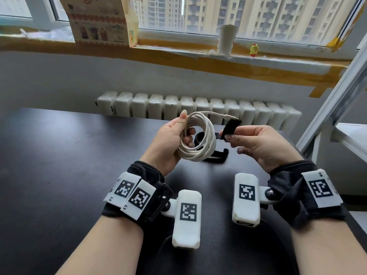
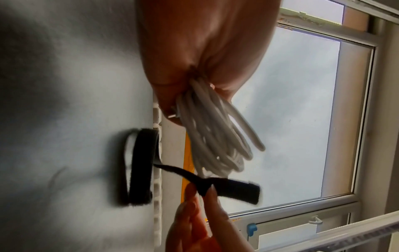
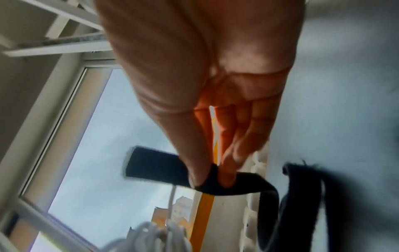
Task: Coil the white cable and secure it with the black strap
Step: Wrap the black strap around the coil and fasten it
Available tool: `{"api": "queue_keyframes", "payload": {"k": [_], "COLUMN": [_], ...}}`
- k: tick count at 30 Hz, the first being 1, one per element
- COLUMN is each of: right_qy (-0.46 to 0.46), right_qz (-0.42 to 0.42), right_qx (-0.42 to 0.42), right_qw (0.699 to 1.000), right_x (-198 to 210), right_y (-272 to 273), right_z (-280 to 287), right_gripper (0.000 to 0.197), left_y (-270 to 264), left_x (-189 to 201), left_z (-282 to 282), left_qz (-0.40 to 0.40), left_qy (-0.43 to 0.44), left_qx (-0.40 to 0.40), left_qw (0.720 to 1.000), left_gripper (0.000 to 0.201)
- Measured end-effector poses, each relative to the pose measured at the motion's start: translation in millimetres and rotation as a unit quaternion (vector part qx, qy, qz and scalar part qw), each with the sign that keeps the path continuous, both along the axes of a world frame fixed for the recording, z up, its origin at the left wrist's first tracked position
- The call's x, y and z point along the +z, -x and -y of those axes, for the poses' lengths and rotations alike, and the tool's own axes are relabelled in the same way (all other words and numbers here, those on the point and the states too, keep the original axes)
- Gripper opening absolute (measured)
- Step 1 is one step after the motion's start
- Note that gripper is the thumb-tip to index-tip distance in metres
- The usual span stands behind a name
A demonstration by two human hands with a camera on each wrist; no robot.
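My left hand (image 1: 174, 135) grips the white cable (image 1: 200, 141), wound in several loops and held above the dark table (image 1: 59, 155); one end with a plug sticks out toward the right. In the left wrist view the cable (image 2: 211, 136) hangs as a bundle from my fist (image 2: 205, 56). My right hand (image 1: 256, 143) pinches one end of the black strap (image 1: 231, 128) between thumb and forefinger just right of the coil. The rest of the strap (image 1: 215, 155) trails down onto the table in loose loops. The right wrist view shows the pinched strap (image 3: 164, 168).
A white radiator (image 1: 198, 108) runs behind the table's far edge. On the window sill stand a paper cup (image 1: 226, 39), a cardboard box (image 1: 99, 20) and a small yellow figure (image 1: 254, 50). A metal shelf frame (image 1: 337, 96) rises at the right.
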State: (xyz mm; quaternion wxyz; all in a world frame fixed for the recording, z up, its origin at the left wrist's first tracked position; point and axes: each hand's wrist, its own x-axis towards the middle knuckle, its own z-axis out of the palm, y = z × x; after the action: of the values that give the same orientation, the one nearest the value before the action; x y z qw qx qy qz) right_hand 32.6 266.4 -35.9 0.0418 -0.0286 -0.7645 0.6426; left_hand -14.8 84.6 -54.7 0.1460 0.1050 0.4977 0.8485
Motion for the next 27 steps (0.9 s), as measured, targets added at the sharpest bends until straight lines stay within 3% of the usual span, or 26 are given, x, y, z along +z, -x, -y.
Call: {"api": "queue_keyframes", "payload": {"k": [2, 6, 11, 15, 20, 24, 27], "right_qy": [-0.024, 0.015, 0.044, 0.038, -0.009, 0.066, 0.143], "right_qz": [-0.004, 0.013, 0.001, 0.058, 0.088, 0.069, 0.064], "right_qx": [-0.018, -0.010, -0.119, -0.027, 0.013, 0.064, 0.053], "right_qw": [1.000, 1.000, 0.992, 0.997, 0.996, 0.993, 0.986], "right_x": [-1, -1, -2, 2, 2, 1, 3], "right_y": [0, 1, 7, 4, 4, 4, 4], "right_z": [0, 5, 1, 5, 7, 13, 14], "right_gripper": [0.008, 0.012, 0.014, 0.016, 0.022, 0.018, 0.022], "left_y": [-1, -6, -11, -11, -10, -13, -12], "left_x": [0, 3, 7, 7, 5, 4, 5], "left_z": [0, 1, 1, -1, -1, -5, -5], "left_qz": [-0.001, -0.029, -0.056, -0.069, -0.073, -0.093, -0.081], "left_qy": [-0.007, -0.007, -0.005, 0.001, 0.023, 0.069, 0.067], "left_qx": [-0.027, -0.081, -0.122, -0.111, -0.101, -0.111, -0.111], "left_qw": [1.000, 0.996, 0.991, 0.991, 0.992, 0.987, 0.988], "left_gripper": [0.027, 0.031, 0.036, 0.032, 0.030, 0.030, 0.029]}}
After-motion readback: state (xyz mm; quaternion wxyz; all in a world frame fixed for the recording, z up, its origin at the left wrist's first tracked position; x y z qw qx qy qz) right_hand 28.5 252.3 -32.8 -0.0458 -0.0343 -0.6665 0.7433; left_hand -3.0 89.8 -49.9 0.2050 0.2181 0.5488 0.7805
